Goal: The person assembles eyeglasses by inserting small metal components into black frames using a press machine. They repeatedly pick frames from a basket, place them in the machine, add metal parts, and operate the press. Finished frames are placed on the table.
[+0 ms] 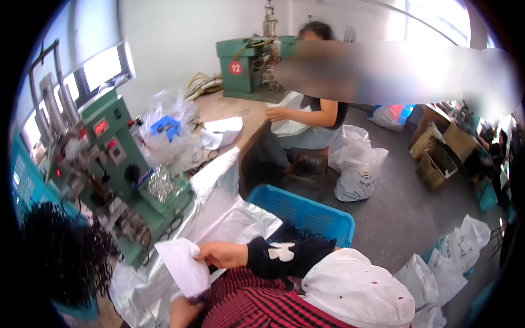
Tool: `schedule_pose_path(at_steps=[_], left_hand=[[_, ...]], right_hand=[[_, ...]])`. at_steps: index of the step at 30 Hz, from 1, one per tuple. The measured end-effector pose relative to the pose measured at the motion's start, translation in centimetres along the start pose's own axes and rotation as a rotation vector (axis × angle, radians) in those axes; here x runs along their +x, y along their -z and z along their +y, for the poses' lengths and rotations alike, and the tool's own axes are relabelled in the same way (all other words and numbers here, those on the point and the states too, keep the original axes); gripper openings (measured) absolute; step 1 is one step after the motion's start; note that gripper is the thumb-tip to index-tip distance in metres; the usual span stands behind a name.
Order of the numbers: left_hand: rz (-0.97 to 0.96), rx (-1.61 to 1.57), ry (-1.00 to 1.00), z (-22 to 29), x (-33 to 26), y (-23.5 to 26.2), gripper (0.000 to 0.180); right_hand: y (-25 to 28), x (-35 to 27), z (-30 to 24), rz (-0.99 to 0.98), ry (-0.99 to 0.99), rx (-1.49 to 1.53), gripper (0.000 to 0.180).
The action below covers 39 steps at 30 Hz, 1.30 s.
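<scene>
One white sheet (pixel 183 269), probably light, thin and easily creased, is over the foil (pixel 210 210), its right edge, seemingly a good place for gentle holding, pinched by the right hand (pixel 223 255), while I cannot tell whether the left hand (pixel 184 312), near its lower end, grips anything.

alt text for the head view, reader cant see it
The person's right hand holds a white sheet over silver sheeting, the left hand near its lower end. A green machine stands at left; beyond a blue crate sits a co-worker holding white material near another green machine.
</scene>
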State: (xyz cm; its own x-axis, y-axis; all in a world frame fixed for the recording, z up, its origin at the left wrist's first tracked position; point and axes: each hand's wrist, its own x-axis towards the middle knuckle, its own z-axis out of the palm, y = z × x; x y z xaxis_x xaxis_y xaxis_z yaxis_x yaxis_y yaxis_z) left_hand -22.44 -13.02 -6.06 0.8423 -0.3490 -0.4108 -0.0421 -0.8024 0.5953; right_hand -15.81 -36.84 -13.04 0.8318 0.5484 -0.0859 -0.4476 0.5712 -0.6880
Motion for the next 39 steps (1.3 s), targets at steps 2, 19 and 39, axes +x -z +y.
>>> schedule_pose_path(at_steps=[2, 19, 39], left_hand=[[-0.011, 0.161, -0.050, 1.7, -0.2, 0.3, 0.024], [0.009, -0.205, -0.042, -0.3, 4.2, 2.8, 0.026], [0.153, -0.451, -0.094, 0.8, 2.4, 7.6, 0.022]], right_hand=[[0.6, -1.7, -0.4, 0.061, 0.010, 0.008, 0.039], [-4.2, -0.2, 0.0, 0.242, 0.316, -0.860, 0.026], [-4.2, 1.4, 4.6, -0.744, 0.375, -2.496, 0.014]])
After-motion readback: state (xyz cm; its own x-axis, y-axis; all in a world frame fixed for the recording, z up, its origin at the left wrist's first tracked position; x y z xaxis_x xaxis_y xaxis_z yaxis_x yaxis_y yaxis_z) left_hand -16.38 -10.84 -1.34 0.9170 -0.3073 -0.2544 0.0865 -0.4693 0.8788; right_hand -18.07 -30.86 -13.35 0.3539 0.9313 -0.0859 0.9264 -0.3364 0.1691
